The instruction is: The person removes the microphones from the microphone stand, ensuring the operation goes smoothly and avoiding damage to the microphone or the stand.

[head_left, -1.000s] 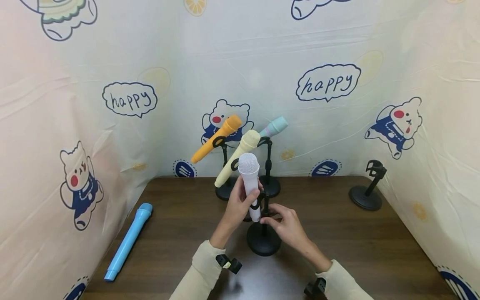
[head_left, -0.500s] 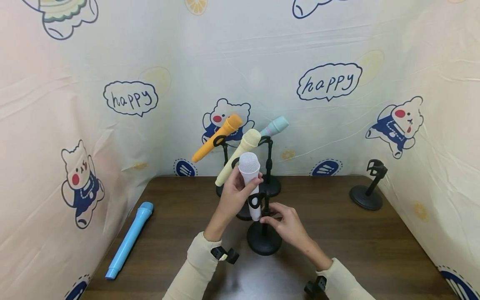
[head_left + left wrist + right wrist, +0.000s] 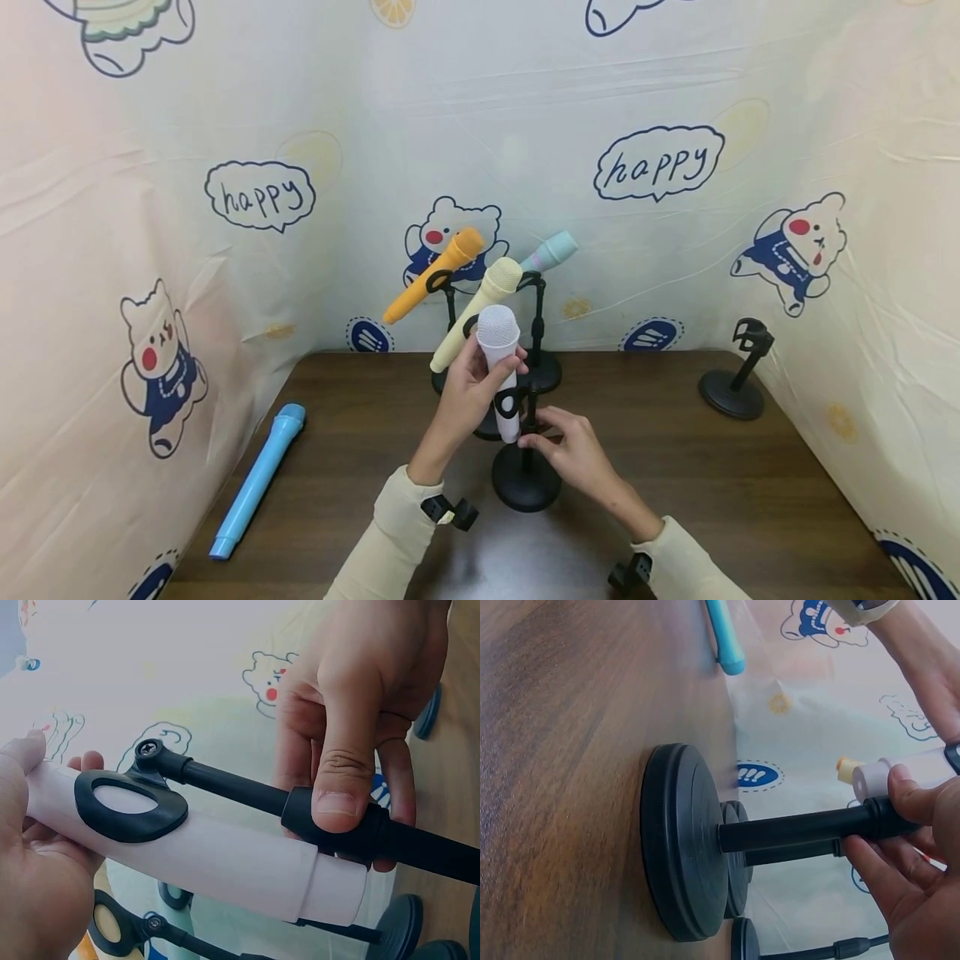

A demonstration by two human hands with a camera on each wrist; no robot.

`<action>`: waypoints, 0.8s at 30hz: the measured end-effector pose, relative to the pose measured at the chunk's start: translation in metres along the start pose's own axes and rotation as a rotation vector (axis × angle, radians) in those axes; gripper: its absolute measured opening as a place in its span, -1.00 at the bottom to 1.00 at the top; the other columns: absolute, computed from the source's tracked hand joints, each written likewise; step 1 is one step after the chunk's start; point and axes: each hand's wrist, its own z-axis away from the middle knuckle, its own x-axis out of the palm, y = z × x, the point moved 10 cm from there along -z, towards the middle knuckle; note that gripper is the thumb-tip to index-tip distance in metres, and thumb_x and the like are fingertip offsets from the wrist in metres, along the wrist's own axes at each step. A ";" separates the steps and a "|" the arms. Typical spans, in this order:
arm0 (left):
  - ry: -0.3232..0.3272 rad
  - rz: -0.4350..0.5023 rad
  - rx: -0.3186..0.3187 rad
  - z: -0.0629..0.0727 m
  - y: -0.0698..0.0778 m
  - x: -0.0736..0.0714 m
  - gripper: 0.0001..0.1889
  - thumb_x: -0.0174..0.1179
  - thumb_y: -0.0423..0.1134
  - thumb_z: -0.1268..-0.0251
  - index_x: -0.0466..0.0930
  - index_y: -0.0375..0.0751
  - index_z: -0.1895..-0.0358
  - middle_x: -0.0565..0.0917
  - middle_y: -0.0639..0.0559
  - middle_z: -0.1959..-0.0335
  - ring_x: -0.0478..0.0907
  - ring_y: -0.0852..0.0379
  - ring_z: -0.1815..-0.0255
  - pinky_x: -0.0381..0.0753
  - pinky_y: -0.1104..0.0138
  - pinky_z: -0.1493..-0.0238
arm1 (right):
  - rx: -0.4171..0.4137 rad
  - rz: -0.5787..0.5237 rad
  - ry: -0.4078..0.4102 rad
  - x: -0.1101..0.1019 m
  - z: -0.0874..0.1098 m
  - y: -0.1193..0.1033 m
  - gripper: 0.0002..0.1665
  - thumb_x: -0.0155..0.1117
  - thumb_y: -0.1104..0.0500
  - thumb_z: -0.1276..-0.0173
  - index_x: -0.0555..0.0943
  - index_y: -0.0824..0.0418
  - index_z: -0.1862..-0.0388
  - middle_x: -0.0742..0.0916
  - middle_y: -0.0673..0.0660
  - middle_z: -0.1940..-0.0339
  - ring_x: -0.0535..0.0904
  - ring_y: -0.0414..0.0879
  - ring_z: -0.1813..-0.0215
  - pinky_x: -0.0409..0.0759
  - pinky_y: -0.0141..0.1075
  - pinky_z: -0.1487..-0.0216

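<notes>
A white microphone (image 3: 497, 342) leans steeply, head up, in the ring clip (image 3: 131, 806) of a black microphone stand (image 3: 527, 479). Around the upper body of that microphone curls my left hand (image 3: 467, 387), thumb across its front. My right hand (image 3: 573, 446) pinches the stand's pole at its collar (image 3: 881, 817), thumb on one side and fingers on the other. In the right wrist view, the stand's round base (image 3: 679, 844) rests flat on the wooden table (image 3: 360, 492).
Behind stand an orange microphone (image 3: 435, 275), a cream microphone (image 3: 476, 312) and a mint microphone (image 3: 551, 252), each on a black stand. A blue microphone (image 3: 258, 483) lies at the left. A stand with a bare clip (image 3: 735, 383) is at the back right. Printed cloth hangs around the table.
My left hand has shifted slightly up the white microphone, leaving more of the clip in sight. My right hand keeps its pinch on the pole.
</notes>
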 end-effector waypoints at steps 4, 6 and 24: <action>0.009 -0.010 -0.020 0.001 0.000 -0.001 -0.50 0.25 -0.32 -0.59 0.32 -0.31 -0.45 0.65 -0.37 -0.09 0.71 0.26 0.01 0.66 0.34 -0.33 | -0.017 0.000 0.000 0.001 0.000 -0.001 -0.75 0.60 0.24 -0.31 0.80 0.11 0.05 0.83 0.02 0.16 0.81 -0.10 0.10 0.78 -0.43 0.15; 0.013 -0.015 -0.027 0.002 0.001 -0.002 -0.49 0.25 -0.31 -0.58 0.32 -0.31 -0.45 0.65 -0.38 -0.09 0.71 0.26 0.01 0.66 0.34 -0.34 | -0.025 0.000 -0.002 0.001 0.000 -0.002 -0.75 0.60 0.24 -0.31 0.80 0.11 0.05 0.83 0.01 0.16 0.81 -0.10 0.10 0.79 -0.42 0.16; 0.021 -0.037 -0.046 0.002 0.000 -0.006 -0.48 0.28 -0.29 -0.57 0.34 -0.30 -0.46 0.66 -0.36 -0.11 0.72 0.25 0.01 0.66 0.30 -0.36 | -0.001 -0.027 0.003 0.005 -0.002 -0.003 -0.78 0.61 0.26 -0.30 0.81 0.13 0.09 0.83 0.02 0.15 0.80 -0.11 0.08 0.83 -0.28 0.17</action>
